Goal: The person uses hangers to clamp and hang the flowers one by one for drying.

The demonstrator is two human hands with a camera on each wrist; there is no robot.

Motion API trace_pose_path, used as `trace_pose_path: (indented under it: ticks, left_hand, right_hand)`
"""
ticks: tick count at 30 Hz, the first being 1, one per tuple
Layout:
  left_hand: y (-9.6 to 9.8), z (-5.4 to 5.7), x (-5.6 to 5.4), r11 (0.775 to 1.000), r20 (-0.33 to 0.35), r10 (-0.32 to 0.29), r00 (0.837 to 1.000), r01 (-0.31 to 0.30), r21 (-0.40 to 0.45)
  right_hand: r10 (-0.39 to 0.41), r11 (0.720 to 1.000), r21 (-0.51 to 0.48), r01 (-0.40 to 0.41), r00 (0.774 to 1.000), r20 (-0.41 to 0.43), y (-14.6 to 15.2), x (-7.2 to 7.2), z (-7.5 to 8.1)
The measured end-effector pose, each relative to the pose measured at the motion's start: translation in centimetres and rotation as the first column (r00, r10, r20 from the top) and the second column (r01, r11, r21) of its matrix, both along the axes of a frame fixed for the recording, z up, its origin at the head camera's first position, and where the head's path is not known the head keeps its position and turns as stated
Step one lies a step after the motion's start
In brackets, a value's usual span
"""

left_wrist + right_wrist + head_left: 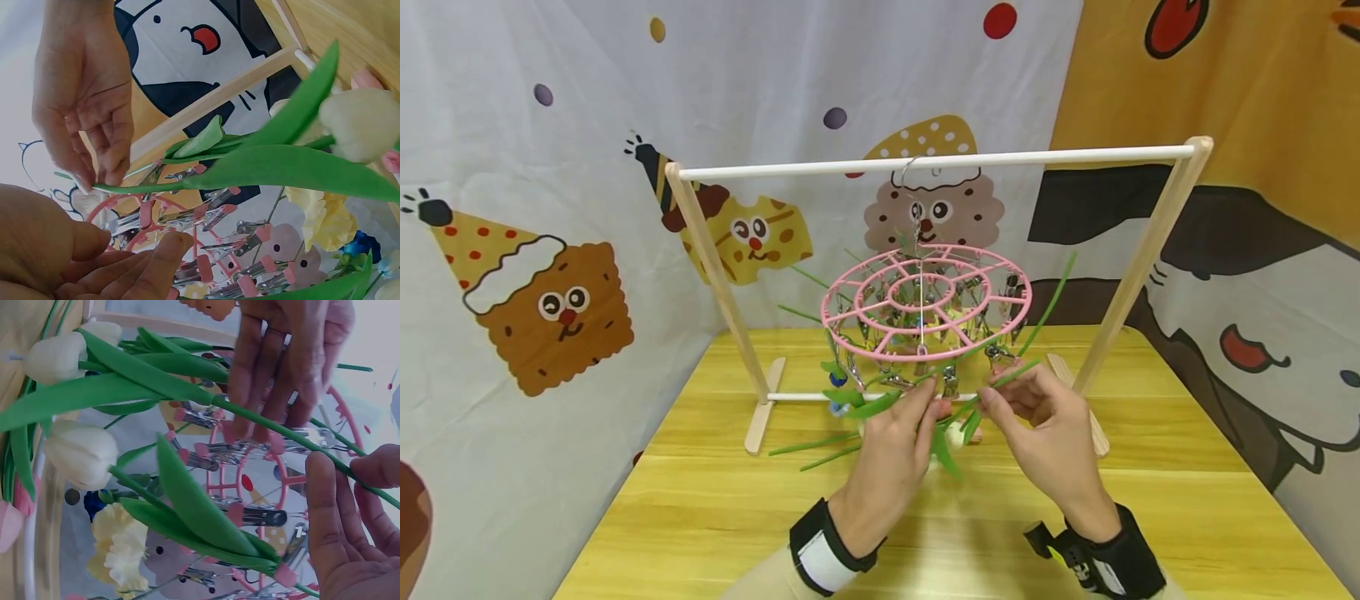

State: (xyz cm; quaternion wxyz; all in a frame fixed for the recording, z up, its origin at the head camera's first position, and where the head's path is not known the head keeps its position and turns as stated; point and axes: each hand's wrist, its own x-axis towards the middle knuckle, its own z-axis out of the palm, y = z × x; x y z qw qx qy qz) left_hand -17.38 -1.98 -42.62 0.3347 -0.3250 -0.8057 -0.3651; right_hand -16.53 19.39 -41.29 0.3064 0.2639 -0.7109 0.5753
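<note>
My right hand (pixel 1052 429) pinches the green stem (pixel 269 425) of an artificial white tulip (pixel 362 125) between thumb and fingers. The stem slants past the metal clips; the bloom (pixel 56 359) points away from the hand. My left hand (pixel 887 446) is held below the pink round hanger (pixel 925 358), beside the pink-tipped clips (pixel 147 212). In the left wrist view its fingers are fairly straight, with a gap to the thumb. Whether its fingertips touch a clip is hard to tell. A second white tulip (pixel 81 453) is held by a clip.
The hanger hangs from the white bar (pixel 820 167) of a wooden stand (pixel 718 283) on a wood-grain table (pixel 685 500). Yellow flowers (pixel 119 547), blue flowers (pixel 359 250) and several green stems hang around the clips. A printed cloth (pixel 587 100) stands behind.
</note>
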Motion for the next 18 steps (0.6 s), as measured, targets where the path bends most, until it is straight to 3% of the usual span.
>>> trace_pose_path:
  ticks: [9, 18]
  left_hand:
    - [0.65, 0.4, 0.03, 1.0, 0.064, -0.023, 0.998, 0.022, 0.015]
    - [0.33, 0.38, -0.05, 0.998, 0.05, -0.007, 0.999, 0.004, 0.069]
  right_hand:
    - [-0.005, 1.0, 0.005, 0.005, 1.0, 0.028, -0.59, -0.55, -0.73]
    - [-0.016, 0.999, 0.029, 0.015, 0.999, 0.049, -0.81, -0.82, -0.81]
